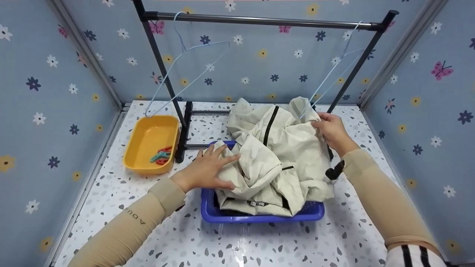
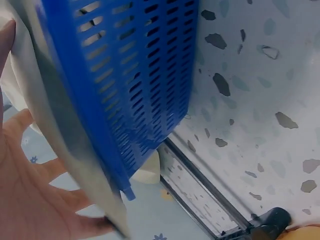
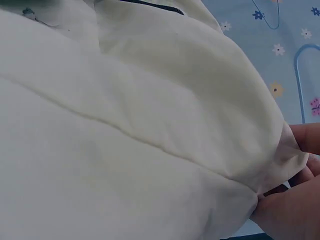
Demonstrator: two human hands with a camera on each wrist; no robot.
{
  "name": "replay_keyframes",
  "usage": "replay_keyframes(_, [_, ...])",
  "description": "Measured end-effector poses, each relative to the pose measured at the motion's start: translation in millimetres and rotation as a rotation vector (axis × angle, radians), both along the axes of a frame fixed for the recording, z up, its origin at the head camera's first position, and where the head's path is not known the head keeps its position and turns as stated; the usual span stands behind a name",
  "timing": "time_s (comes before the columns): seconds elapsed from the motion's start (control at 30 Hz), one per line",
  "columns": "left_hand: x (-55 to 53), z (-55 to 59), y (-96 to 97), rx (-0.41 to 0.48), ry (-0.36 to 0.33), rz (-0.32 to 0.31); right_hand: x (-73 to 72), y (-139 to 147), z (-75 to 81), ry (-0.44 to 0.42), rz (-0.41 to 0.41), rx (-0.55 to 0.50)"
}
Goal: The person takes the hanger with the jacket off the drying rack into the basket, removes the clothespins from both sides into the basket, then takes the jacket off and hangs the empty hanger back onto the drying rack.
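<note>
A crumpled cream jacket (image 1: pixel 304 148) with black zips lies heaped in a blue plastic basket (image 1: pixel 259 218) and spills over its far side. At the jacket's right edge, my right hand (image 1: pixel 334 131) pinches the cloth between thumb and fingers; the right wrist view shows a fold of the jacket (image 3: pixel 150 110) drawn to a point there. On the other side my left hand (image 1: pixel 204 168) rests against the jacket with its fingers spread. From the left wrist view, those fingers lie along cloth hanging beside the basket's slotted wall (image 2: pixel 140 75).
Behind the basket stands a black clothes rack (image 1: pixel 259 19). One light-blue hanger (image 1: pixel 182 55) hangs at its left, another hanger (image 1: pixel 334 68) at its right, reaching down to the jacket. A yellow tub (image 1: pixel 143 135) holds red and teal clothes pegs (image 1: pixel 162 155). Flowered walls enclose the speckled tabletop (image 1: pixel 178 237).
</note>
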State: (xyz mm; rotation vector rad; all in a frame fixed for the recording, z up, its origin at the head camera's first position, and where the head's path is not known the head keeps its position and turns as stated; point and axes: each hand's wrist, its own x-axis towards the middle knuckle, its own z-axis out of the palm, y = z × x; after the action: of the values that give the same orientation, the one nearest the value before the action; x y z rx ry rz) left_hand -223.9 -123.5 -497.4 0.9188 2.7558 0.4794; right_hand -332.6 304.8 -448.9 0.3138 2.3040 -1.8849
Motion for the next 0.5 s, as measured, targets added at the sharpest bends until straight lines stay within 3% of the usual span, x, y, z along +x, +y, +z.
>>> replay_keyframes(0.1, [0.4,-2.5,-0.1,-0.009,-0.041,0.002,5.2,-8,4.7,0.049,0.027,0.014])
replay_keyframes(0.3, [-0.2,-3.6,2.7,-0.024,-0.043,-0.01,19.3,-24,13.8,0.138,0.105,0.022])
replay_keyframes(0.5, [-0.6,-3.0,5.8,-0.046,-0.051,-0.019,31.5,-38,22.1,0.25,0.238,0.003])
